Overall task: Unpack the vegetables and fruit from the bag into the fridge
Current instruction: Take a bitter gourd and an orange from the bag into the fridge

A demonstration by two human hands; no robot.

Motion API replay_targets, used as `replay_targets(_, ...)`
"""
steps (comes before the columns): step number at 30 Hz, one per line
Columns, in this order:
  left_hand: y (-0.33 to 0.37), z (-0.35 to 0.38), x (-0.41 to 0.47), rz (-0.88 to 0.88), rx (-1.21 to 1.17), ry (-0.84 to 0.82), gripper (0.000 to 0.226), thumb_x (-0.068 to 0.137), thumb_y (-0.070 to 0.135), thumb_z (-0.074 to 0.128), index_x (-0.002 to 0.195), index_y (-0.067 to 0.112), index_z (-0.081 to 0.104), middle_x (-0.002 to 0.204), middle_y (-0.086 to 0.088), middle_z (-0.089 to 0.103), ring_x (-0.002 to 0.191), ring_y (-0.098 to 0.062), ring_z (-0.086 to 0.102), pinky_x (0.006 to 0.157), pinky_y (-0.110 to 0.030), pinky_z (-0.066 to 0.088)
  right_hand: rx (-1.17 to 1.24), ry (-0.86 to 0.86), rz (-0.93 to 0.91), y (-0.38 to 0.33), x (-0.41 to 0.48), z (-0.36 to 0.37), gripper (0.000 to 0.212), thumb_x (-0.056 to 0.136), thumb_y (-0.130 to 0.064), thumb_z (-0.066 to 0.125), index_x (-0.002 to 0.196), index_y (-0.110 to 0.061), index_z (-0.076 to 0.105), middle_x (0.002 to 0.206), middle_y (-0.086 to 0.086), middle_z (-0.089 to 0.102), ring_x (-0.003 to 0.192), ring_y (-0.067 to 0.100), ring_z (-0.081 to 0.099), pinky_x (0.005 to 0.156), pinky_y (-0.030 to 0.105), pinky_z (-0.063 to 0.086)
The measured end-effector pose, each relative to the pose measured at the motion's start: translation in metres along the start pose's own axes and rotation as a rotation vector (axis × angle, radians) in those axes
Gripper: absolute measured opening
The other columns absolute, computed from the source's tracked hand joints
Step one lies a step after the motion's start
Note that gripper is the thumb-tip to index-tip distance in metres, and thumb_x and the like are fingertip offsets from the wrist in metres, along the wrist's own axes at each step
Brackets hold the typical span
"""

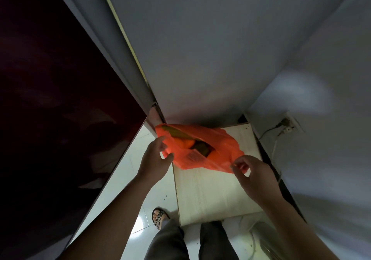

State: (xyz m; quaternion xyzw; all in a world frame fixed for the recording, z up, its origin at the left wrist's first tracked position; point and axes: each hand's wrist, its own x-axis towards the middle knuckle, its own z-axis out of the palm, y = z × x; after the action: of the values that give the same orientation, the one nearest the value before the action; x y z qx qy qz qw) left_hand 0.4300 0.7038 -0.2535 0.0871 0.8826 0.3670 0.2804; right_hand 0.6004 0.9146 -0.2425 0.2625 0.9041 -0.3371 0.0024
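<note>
A: On the table (212,189), just beside the fridge (50,99), we find the bag (200,151), its mouth toward us. The left hand (155,157) curls thumb and fingers round the left rim. The right hand (252,171) pinches the right corner between thumb and fingertips.

B: Handling?

A: We judge the film thin, soft, slippery and liable to tear, and the load sags it. It is best taken at both handles, or emptied one item at a time.

B: Anything unclear?

A: Contents show only as orange and dark green shapes; we cannot name or count them. The fridge door appears shut, so its interior is unseen. Blur softens the fingertips.
</note>
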Motion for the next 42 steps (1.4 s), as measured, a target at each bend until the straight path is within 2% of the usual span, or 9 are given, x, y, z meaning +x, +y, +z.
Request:
replay_targets(5, -0.002, 0.003, 0.015, -0.186, 0.105, 0.073, 0.07, 0.085, 0.028, 0.064, 0.141, 0.006, 0.028, 0.142, -0.018, 0.036, 0.12, -0.032, 0.049, 0.089, -0.036, 0.045, -0.015, -0.073, 0.027, -0.007, -0.001, -0.003, 0.022, 0.08, -0.031, 0.07, 0.099, -0.024, 0.061, 0.09, -0.017, 0.061, 0.076, -0.006, 0.055, 0.068, 0.002, 0.035)
replay_targets(8, -0.008, 0.009, 0.029, -0.263, 0.093, 0.006, 0.068, 0.088, 0.027, 0.06, 0.142, 0.003, 0.026, 0.138, -0.019, 0.045, 0.12, -0.034, 0.051, 0.088, -0.037, 0.044, -0.028, -0.062, 0.038, -0.005, -0.002, 0.004, 0.02, 0.082, -0.029, 0.068, 0.101, -0.022, 0.064, 0.094, -0.013, 0.066, 0.078, -0.006, 0.054, 0.069, 0.0, 0.032)
replay_targets(13, 0.0, 0.011, 0.032, -0.111, 0.033, -0.055, 0.039, 0.088, 0.016, 0.058, 0.125, 0.009, 0.05, 0.115, -0.01, 0.063, 0.093, -0.02, 0.056, 0.073, -0.027, 0.04, -0.039, -0.062, 0.053, -0.003, -0.004, 0.006, 0.012, 0.085, -0.028, 0.065, 0.094, -0.02, 0.066, 0.086, -0.013, 0.066, 0.071, -0.008, 0.052, 0.067, 0.0, 0.031)
replay_targets(17, 0.018, 0.001, 0.023, -0.032, -0.004, -0.075, 0.031, 0.089, 0.02, 0.057, 0.12, 0.014, 0.053, 0.109, -0.003, 0.063, 0.099, -0.021, 0.058, 0.074, -0.028, 0.041, 0.006, 0.004, 0.059, -0.004, -0.01, -0.005, 0.006, 0.083, -0.022, 0.067, 0.089, -0.021, 0.066, 0.08, -0.018, 0.058, 0.067, -0.014, 0.049, 0.064, 0.002, 0.034)
replay_targets(23, 0.055, -0.004, 0.01, 0.042, -0.029, -0.162, 0.024, 0.09, 0.026, 0.056, 0.112, 0.019, 0.059, 0.107, -0.003, 0.064, 0.099, -0.022, 0.06, 0.07, -0.027, 0.043, 0.076, 0.162, 0.191, 0.003, -0.02, -0.038, 0.008, 0.085, -0.015, 0.064, 0.091, -0.02, 0.064, 0.08, -0.011, 0.059, 0.073, 0.0, 0.057, 0.069, 0.017, 0.045)
replay_targets(28, 0.097, 0.006, 0.004, 0.152, -0.122, -0.23, 0.024, 0.082, 0.041, 0.059, 0.1, 0.026, 0.064, 0.097, 0.001, 0.067, 0.096, -0.017, 0.062, 0.078, -0.032, 0.05, 0.098, 0.284, 0.309, 0.015, -0.029, -0.066, 0.011, 0.085, -0.015, 0.062, 0.089, -0.024, 0.059, 0.077, -0.009, 0.056, 0.069, 0.001, 0.051, 0.061, 0.013, 0.034)
replay_targets(31, 0.098, 0.021, -0.002, 0.201, -0.025, -0.306, 0.023, 0.089, 0.034, 0.059, 0.11, 0.026, 0.06, 0.103, 0.004, 0.064, 0.094, -0.011, 0.06, 0.072, -0.021, 0.046, 0.077, 0.26, 0.368, 0.028, -0.037, -0.065, 0.009, 0.087, -0.017, 0.06, 0.096, -0.02, 0.061, 0.081, -0.008, 0.056, 0.074, 0.009, 0.054, 0.063, 0.017, 0.036)
replay_targets(38, 0.051, 0.051, -0.011, 0.154, 0.175, -0.325, 0.037, 0.091, 0.019, 0.056, 0.127, 0.017, 0.049, 0.102, 0.003, 0.058, 0.09, -0.013, 0.058, 0.062, -0.012, 0.04, 0.037, 0.226, 0.401, 0.054, -0.054, -0.038, 0.008, 0.087, -0.019, 0.062, 0.095, -0.019, 0.063, 0.083, -0.009, 0.058, 0.072, 0.0, 0.052, 0.062, 0.009, 0.034)
replay_targets(42, 0.039, 0.055, -0.006, 0.226, 0.237, -0.3, 0.046, 0.087, 0.01, 0.059, 0.131, 0.016, 0.045, 0.112, -0.004, 0.059, 0.095, -0.017, 0.058, 0.071, -0.017, 0.042, 0.005, 0.19, 0.405, 0.059, -0.056, -0.028, 0.011, 0.087, -0.021, 0.062, 0.098, -0.02, 0.061, 0.088, -0.008, 0.059, 0.079, 0.008, 0.057, 0.066, 0.014, 0.037)
